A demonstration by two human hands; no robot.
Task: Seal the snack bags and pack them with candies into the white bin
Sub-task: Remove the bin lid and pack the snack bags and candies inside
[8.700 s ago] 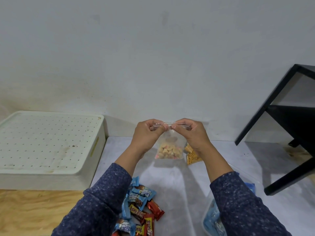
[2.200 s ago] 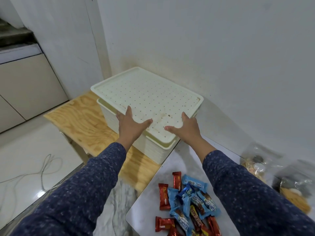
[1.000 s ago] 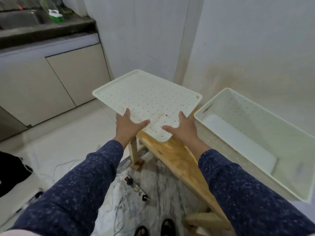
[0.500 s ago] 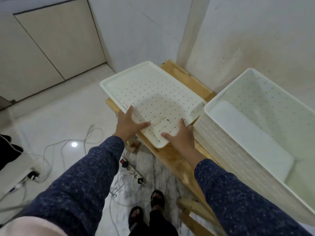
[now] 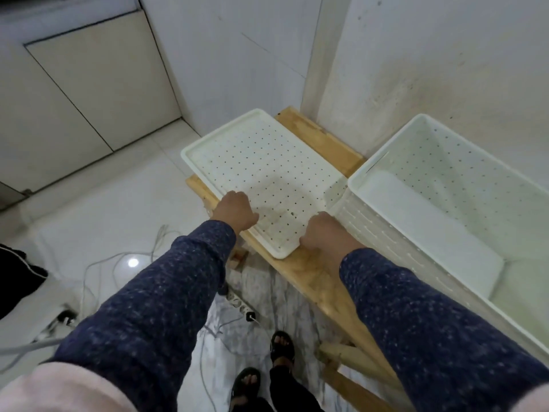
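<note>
The white bin (image 5: 371, 165) stands uncovered on the right of a wooden bench (image 5: 315, 272), its inside bare. Its white perforated lid (image 5: 261, 171) lies flat on the bench's left end, beside the bin. My left hand (image 5: 236, 211) rests on the lid's near left edge with curled fingers. My right hand (image 5: 322, 231) sits at the lid's near right corner, fingers curled against the rim. Whether either hand still grips the lid is unclear. No snack bags or candies are in view.
A white wall rises right behind the bench and bin. On the tiled floor to the left lie cables (image 5: 98, 263) and a power strip (image 5: 240, 304). My sandalled feet (image 5: 267, 364) stand below the bench. Cabinet doors (image 5: 98, 81) fill the upper left.
The lid came off the bin, swung left and has gone down flat onto the bench's left end. My fingers have curled at its near edge. My view has tilted down.
</note>
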